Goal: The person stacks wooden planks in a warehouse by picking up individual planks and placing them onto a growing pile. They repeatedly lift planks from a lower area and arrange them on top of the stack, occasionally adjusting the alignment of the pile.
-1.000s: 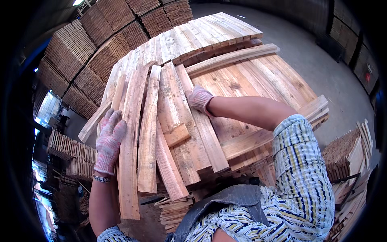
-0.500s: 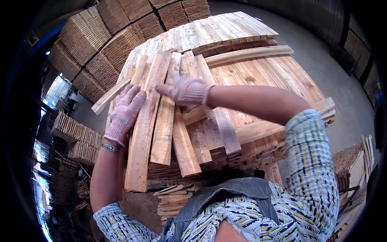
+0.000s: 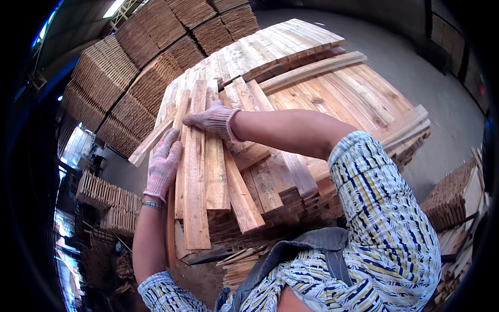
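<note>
The right grip (image 3: 212, 119) holds a plank (image 3: 196, 187) on the wood stack (image 3: 332, 96), the left grip (image 3: 165, 165) alongside, closure unclear.

The scene is viewed from head height through one fisheye lens, angled steeply down and forward; the forearms (image 3: 291, 131) are seen close, the board pile (image 3: 332, 99) just beyond, stacked timber (image 3: 150, 31) farther back.

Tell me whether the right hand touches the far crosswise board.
Apart: the head view shows lengthwise planks in the gap between the right hand and the far crosswise board.
</note>
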Motion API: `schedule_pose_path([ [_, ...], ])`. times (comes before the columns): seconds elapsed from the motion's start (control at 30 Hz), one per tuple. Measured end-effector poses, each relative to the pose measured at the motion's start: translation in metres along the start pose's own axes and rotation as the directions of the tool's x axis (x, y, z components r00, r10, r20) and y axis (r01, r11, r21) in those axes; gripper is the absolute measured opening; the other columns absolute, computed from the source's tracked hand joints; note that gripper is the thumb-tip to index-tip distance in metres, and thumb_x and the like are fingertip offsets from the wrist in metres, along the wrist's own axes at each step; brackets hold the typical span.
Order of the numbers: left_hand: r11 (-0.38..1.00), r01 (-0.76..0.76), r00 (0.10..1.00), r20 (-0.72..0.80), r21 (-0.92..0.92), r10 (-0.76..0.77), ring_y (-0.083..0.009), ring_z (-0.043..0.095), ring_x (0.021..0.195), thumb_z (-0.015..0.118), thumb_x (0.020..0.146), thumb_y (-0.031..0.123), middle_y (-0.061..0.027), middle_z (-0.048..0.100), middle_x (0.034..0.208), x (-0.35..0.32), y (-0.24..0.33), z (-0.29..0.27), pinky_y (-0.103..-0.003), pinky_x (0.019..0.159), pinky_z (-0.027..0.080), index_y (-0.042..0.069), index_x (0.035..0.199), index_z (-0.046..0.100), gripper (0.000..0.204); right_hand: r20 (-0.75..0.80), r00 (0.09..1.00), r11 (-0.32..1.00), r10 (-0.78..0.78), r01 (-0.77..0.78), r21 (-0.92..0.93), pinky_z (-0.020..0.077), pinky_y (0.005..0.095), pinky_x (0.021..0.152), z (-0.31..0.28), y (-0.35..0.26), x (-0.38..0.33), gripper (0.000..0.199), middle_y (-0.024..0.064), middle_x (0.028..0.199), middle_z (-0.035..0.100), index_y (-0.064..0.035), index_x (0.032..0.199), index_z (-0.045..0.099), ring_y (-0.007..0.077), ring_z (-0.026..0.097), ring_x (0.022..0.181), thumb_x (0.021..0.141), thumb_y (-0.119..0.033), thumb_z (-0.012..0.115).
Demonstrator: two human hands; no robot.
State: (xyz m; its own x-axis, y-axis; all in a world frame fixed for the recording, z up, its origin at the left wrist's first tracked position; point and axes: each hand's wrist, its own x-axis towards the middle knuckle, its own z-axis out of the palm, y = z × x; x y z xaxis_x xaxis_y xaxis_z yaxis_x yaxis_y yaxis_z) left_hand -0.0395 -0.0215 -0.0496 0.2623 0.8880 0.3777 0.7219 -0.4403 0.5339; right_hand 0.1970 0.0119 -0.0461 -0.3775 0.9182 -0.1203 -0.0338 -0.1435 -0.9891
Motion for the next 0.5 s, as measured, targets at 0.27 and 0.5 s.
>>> schedule_pose_path([
  [0.27,0.959,-0.028,1.000,0.000,0.282,0.029,-0.0317,0.042,0.138,0.055,0.097,0.028,-0.0196,0.051,0.144,-0.008,0.019,-0.005,-0.038,0.116,0.029,0.003,0.137,0.055,0.048,-0.016,1.000,1.000,0.010,-0.010,0.029,0.0572,0.0339,0.082,-0.044,0.031,0.025,0.053,0.0167,0.124,0.063,-0.0026,0.129,0.057,0.0221,0.067,0.101,0.090,-0.036,0.069],
  [0.5,0.967,0.035,0.999,0.008,0.252,-0.038,-0.0316,0.038,0.141,0.055,0.098,0.031,-0.0204,0.046,0.148,-0.010,0.025,-0.007,-0.035,0.117,0.027,0.007,0.139,0.055,0.048,0.134,0.991,0.999,-0.015,0.019,-0.028,0.0611,0.0327,0.076,-0.062,0.034,0.034,0.032,0.0066,0.104,0.070,-0.0059,0.123,0.063,0.0146,0.070,0.091,0.093,-0.015,0.064],
])
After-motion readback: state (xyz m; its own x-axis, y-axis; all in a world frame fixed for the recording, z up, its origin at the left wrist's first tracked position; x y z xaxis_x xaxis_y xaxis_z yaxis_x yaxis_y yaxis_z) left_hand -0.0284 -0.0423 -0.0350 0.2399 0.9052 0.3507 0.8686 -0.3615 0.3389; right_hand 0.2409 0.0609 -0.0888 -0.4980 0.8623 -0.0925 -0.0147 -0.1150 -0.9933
